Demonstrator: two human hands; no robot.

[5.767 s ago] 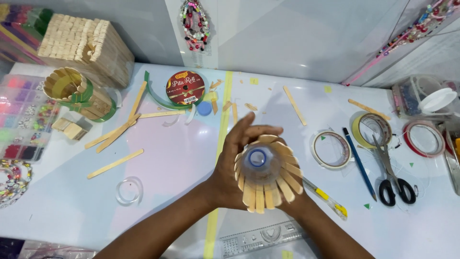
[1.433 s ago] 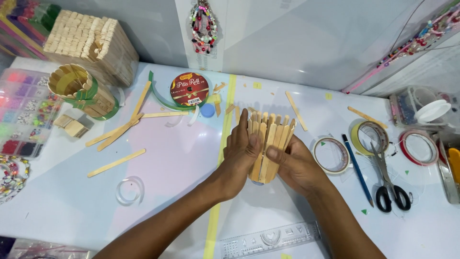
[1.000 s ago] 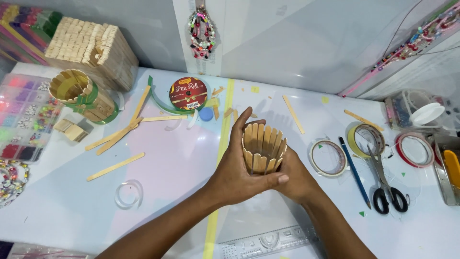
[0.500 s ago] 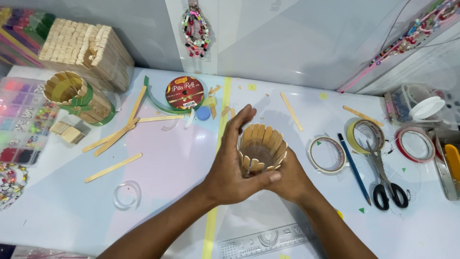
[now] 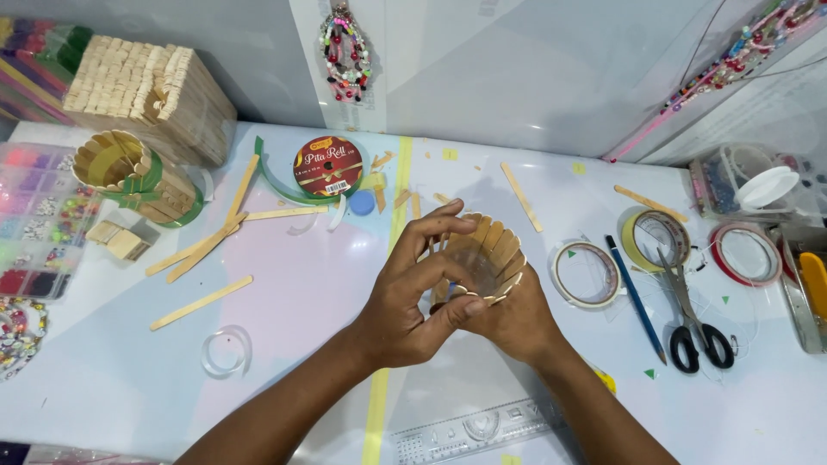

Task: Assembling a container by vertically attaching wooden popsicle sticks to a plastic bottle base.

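Left hand (image 5: pixel 405 301), right hand (image 5: pixel 508 319) both clasp stick-clad cup (image 5: pixel 482 258), mouth tilted to 1 o'clock; squeeze harder, glued sticks likely pop loose.

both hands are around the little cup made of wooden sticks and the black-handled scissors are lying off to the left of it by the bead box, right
Not quite. In the head view both the left hand and the right hand do hold the stick-covered cup, but the black-handled scissors lie to its right, beside the blue pencil and the tape rolls. The bead box is on the far left.

Stick-clad cup (image 5: pixel 484 258), tilted, mouth up.
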